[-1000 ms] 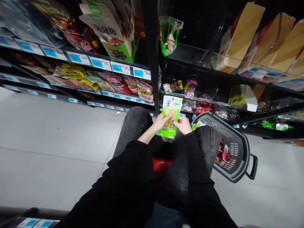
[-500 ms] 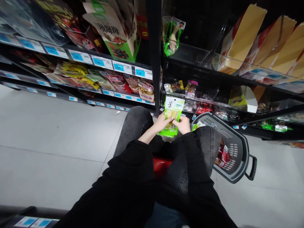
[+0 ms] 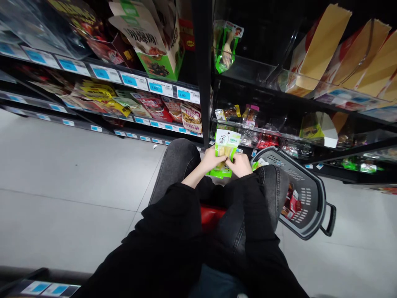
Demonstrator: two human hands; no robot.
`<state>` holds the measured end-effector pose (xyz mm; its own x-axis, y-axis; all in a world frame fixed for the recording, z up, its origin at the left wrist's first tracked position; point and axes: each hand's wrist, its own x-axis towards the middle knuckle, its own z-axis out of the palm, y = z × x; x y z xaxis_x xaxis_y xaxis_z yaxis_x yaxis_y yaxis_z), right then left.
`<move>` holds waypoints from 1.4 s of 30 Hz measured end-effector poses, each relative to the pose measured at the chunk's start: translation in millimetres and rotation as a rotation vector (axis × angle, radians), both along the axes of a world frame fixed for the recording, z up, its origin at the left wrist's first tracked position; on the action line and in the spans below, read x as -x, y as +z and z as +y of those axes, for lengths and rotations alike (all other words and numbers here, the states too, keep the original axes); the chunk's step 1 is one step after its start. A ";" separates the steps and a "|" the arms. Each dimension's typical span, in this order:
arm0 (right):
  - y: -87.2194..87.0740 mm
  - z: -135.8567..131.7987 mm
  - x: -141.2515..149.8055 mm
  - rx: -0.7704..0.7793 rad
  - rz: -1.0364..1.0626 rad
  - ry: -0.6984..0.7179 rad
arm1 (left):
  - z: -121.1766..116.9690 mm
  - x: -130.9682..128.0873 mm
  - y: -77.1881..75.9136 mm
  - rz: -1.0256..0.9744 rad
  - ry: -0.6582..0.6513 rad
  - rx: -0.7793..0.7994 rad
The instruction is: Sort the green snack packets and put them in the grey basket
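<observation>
Between my knees I hold green-and-white snack packets, upright and facing me, with pale yellow food showing through a clear part. My left hand is closed on their left edge, thumb across the front. On the right edge my right hand is closed too, its thumb also pressed on the front. Lower green edges jut out below the thumbs, so more than one packet seems to be stacked; how many I cannot tell. The fingers behind the packets are hidden.
A grey shopping basket stands on the floor by my right knee, with red packets inside. Shelves of snacks rise ahead, with open cartons at upper right and a green-and-white box at upper left. A red seat shows beneath me.
My right hand has shifted slightly right and down along the packets' edge. The packets have tilted a little, and their lower edges look differently spread. Both hands keep hold.
</observation>
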<state>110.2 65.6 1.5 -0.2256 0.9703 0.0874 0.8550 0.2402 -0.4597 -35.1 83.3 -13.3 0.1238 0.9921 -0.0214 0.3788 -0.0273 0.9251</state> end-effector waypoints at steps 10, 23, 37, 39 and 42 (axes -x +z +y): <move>-2.8 -3.6 7.8 -0.064 0.017 0.036 | 0.2 -2.5 -4.5 0.049 0.078 -0.044; -11.5 3.6 -1.3 -0.086 0.115 -0.059 | 2.3 0.9 -3.9 0.065 -0.014 -0.043; -4.1 -2.1 3.4 -0.048 -0.094 0.018 | 1.7 -0.8 -0.6 0.155 0.002 -0.018; -4.5 -3.0 5.7 -0.043 -0.121 0.026 | 2.2 -1.6 -1.8 0.180 0.011 -0.016; -6.3 -3.6 8.6 -0.039 -0.122 0.035 | 2.2 -1.7 -5.2 0.210 0.028 -0.059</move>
<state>101.7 62.0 -4.7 -0.2705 0.9580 0.0953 0.8946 0.2867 -0.3426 -33.4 85.4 -18.5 0.0949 0.9954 0.0147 0.5646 -0.0660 0.8227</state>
